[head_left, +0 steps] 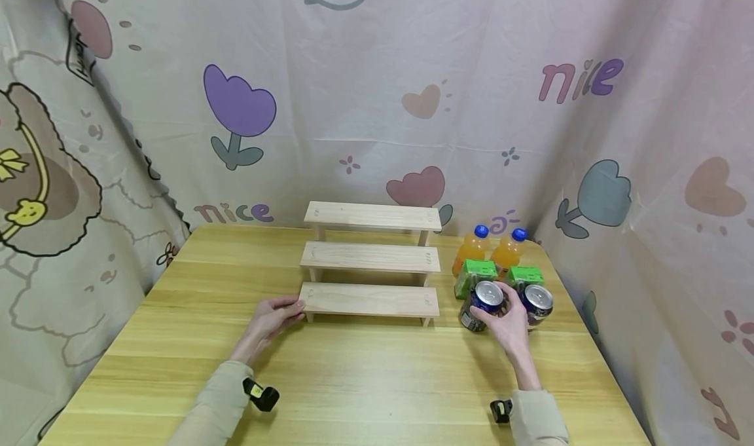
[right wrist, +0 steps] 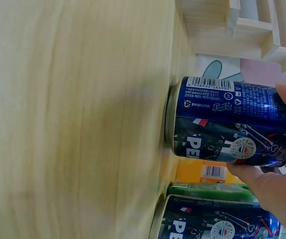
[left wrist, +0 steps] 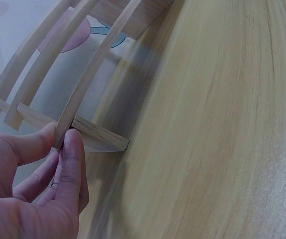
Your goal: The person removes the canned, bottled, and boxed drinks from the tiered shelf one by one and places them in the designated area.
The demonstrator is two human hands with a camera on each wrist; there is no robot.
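Note:
A three-step wooden rack stands on the table. My left hand pinches the left end of its lowest shelf, thumb on top and fingers beneath, as the left wrist view shows. At the right, my right hand grips a dark blue Pepsi can around its upper part, thumb on one side and fingers on the other. The can is upright, its base close to the tabletop. A second Pepsi can stands just right of it, partly behind the hand.
Behind the cans are two green cartons, the right one partly hidden. Two orange drink bottles with blue caps stand behind those. A printed curtain hangs along the back and sides of the wooden table.

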